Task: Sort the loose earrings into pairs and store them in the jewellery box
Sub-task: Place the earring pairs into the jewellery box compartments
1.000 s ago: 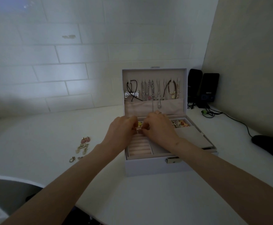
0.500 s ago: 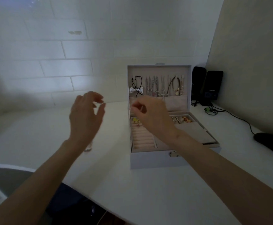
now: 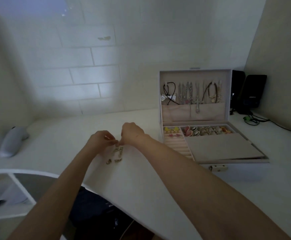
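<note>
A white jewellery box stands open on the right of the white desk, necklaces hanging in its raised lid. Its tray holds yellow earrings, pink earrings and several more in the back compartment. A small cluster of loose earrings lies on the desk left of the box. My left hand and my right hand meet just above that cluster, fingertips curled and pinching at its top end. What exactly each fingertip holds is too small to tell.
Two black speakers with cables stand behind the box at the right wall. A grey object lies at the desk's far left. White shelving sits below the desk's curved left edge.
Both hands left the box tray and moved left across the desk to the loose earrings. The view swung left, so the box now sits at the right.
</note>
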{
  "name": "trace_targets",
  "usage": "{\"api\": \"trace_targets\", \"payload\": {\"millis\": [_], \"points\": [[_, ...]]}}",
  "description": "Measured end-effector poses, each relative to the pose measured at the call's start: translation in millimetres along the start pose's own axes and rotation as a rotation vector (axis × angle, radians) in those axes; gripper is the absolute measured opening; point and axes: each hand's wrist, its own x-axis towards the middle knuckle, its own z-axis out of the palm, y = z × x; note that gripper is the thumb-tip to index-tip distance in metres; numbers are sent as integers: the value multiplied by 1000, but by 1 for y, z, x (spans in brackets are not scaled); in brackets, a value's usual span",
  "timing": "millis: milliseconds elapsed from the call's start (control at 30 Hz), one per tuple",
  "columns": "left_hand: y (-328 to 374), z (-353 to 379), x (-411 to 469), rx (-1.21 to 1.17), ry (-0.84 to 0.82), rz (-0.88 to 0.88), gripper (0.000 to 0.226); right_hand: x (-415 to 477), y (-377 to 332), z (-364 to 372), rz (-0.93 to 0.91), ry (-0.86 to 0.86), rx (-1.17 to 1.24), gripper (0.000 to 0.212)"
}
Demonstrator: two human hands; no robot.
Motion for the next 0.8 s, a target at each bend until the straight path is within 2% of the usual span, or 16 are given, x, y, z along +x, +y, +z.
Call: {"api": "trace_targets", "payload": {"millis": [333, 533, 633, 700, 800], "points": [[6, -1, 9, -23, -146, 58, 14, 15, 11, 7, 29, 12, 89, 19], [5, 0, 3, -52, -7, 109, 14, 5, 8, -3, 32, 56, 172, 13], [20, -5, -9, -111, 90, 191, 15, -14, 6, -26, 10, 50, 296, 5], [36, -10, -21, -166, 133, 269, 16, -32, 12, -47, 5, 80, 396, 15], [65, -9, -41, -225, 88, 379, 17, -65, 37, -77, 8, 95, 556, 22]]}}
